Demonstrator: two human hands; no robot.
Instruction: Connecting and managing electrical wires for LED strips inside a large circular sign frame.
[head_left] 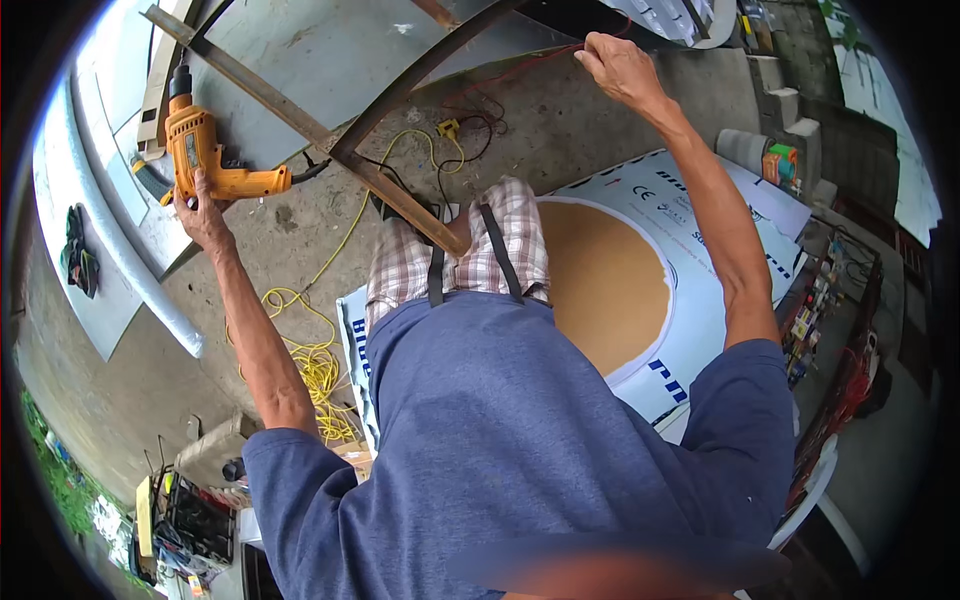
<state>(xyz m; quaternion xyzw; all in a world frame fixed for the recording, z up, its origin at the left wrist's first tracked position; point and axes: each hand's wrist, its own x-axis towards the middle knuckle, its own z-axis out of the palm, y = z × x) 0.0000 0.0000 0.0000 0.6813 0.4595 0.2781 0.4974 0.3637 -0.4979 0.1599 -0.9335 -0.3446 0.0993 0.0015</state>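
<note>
At the upper left, my left hand (205, 212) is closed around the rear of a yellow-orange power drill (190, 140). The drill's black chuck points away from me, close to a metal frame of rusty angle bars (270, 108). A dark curved strip (425, 68) joins the frame where the bars meet. One bar runs down to my lap. My right hand (620, 70) is stretched out to the upper right, its fingers curled beside a thin red cord and the edge of a dark sheet. Whatever it grips, if anything, is hidden.
Yellow extension cord (318, 375) lies looped on the concrete floor to my left, with a yellow plug block (449, 130) ahead. A printed light-blue sheet (730, 255) with a round brown panel (600, 275) lies at my right. Tool boxes (195, 515) stand at the lower left.
</note>
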